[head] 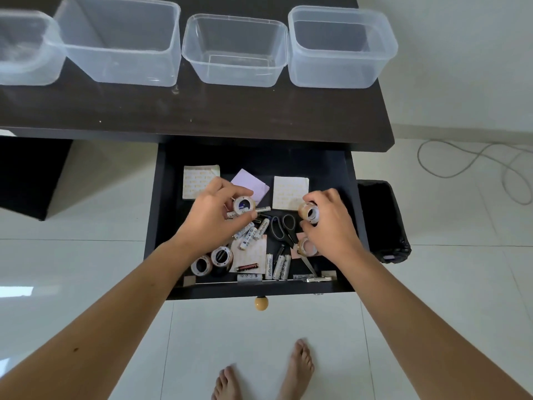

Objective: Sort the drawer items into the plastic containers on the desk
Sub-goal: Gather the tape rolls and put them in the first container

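Both hands are down in the open drawer (161, 215), each closed around a small roll of tape: the left hand (213, 215) pinches one roll (244, 205) between thumb and fingertips near the middle of the drawer, and the right hand (331, 223) curls around another roll (309, 212) toward the drawer's right side. A third roll (306, 247) sits just under the right palm, possibly touching it; the view is too crowded to be sure. Two more rolls (212, 260) lie at the drawer's front left, with batteries (253, 230) and scissors (282, 226) between the hands. The four clear containers (235, 50) stand empty on the bench (202, 111) behind the drawer. To do this well, lift both rolls straight up clear of the loose batteries, then drop them into one container so all the tape goes together.
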Available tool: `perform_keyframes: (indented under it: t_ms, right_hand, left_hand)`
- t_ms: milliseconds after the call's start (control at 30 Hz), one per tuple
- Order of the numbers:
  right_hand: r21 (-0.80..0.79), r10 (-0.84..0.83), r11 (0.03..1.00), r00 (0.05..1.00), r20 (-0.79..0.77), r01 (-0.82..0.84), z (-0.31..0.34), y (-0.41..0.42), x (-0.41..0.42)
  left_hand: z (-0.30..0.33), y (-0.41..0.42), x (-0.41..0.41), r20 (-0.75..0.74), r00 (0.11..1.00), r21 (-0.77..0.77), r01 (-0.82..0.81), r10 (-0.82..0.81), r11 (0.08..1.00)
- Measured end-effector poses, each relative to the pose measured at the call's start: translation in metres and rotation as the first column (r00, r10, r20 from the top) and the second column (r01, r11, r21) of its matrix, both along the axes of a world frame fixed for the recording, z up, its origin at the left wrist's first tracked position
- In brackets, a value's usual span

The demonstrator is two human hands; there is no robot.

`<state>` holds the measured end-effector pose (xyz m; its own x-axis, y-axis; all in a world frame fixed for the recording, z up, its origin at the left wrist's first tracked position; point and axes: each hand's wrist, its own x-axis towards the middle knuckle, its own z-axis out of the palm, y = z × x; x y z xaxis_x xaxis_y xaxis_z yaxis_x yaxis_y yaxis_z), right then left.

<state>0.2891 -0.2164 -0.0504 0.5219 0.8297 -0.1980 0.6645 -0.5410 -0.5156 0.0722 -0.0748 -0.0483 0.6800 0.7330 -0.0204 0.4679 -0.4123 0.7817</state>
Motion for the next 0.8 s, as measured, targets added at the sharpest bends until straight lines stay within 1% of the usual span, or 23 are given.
perform_keyframes:
  t_ms: [100, 167, 300, 367, 433, 500, 633, 800]
  right_hand:
    - [-0.013, 0.027, 1.0, 1.0, 0.013, -0.027, -0.001, 0.003, 0.001]
    - [0.007, 0.012, 1.0, 1.0, -0.004, -0.012, 0.0, 0.003, 0.0]
    - [0.098, -0.028, 0.995, 0.999, -0.027, 0.031, 0.002, 0.001, -0.001]
    - [0.168, -0.055, 0.984, 0.995, -0.083, 0.068, 0.005, 0.001, -0.001]
    - [0.2, -0.041, 0.977, 0.984, -0.172, 0.076, 0.009, 0.0, 0.0]
    - [0.181, 0.011, 0.983, 0.967, -0.256, 0.037, 0.015, -0.004, 0.0]
    - [0.12, 0.101, 0.991, 0.94, -0.327, -0.065, 0.023, -0.014, 0.0]
    - [0.057, 0.2, 0.98, 0.929, -0.312, -0.191, 0.029, -0.023, 0.006]
  left_hand:
    - [0.0, 0.007, -0.013, -0.005, 0.997, -0.025, -0.08, 0.08, 0.996]
    - [-0.001, 0.008, -0.02, -0.028, 0.993, -0.035, -0.112, 0.111, 0.993]
    - [-0.006, 0.008, -0.026, -0.061, 0.996, 0.024, -0.068, 0.069, 0.997]
    - [-0.006, 0.009, -0.025, -0.075, 0.996, 0.035, -0.052, 0.054, 0.998]
    - [-0.006, 0.012, -0.024, -0.094, 0.994, 0.031, -0.047, 0.049, 0.998]
    - [-0.008, 0.015, -0.022, -0.117, 0.992, 0.015, -0.056, 0.057, 0.998]
    - [-0.014, 0.021, -0.016, -0.22, 0.974, -0.008, -0.062, 0.059, 0.998]
    - [-0.016, 0.028, -0.011, -0.299, 0.953, -0.029, -0.059, 0.047, 0.998]
